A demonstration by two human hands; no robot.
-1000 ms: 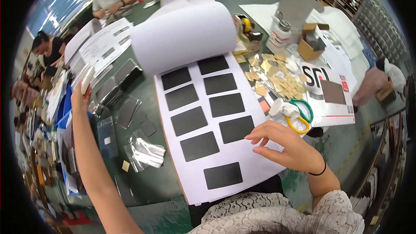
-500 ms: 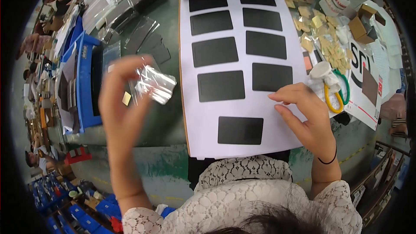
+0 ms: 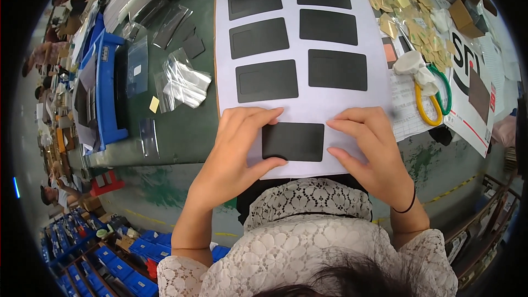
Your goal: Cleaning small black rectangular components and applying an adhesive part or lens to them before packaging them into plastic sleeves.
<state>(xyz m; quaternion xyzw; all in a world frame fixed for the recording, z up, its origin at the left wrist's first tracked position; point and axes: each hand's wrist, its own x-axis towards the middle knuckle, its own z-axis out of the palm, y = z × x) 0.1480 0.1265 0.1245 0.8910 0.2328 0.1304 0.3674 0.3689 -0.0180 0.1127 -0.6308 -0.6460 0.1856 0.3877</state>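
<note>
Head camera is showing a big, dark green table (image 3: 187, 132). On it, a long, white, flat paper sheet (image 3: 311, 105) is lying, and its near end is reaching almost to the person's lap. Far to the left, a blue plastic bin (image 3: 107, 99) is standing by the table's side.

The bare left hand (image 3: 231, 146) is curving around the left end of a flat black card with rounded corners (image 3: 293, 142). Its thumb is touching the bottom edge, and its other fingers are spreading past the top edge, so it is not pinching. The bare right hand (image 3: 374, 148) is hanging just beside the right end, thumb and fingers wide apart; I cannot tell if their tips are touching the card.

This card is lying near the sheet's near end, between both hands, below two columns of other flat black cards (image 3: 267, 81). Working well here is probably asking for light, even fingers. Holding only the edges is likely safer than pressing the middle. Pushing from just one side could be turning it crooked. Last, each little corner is deserving a look, because one may be lifting.
</note>
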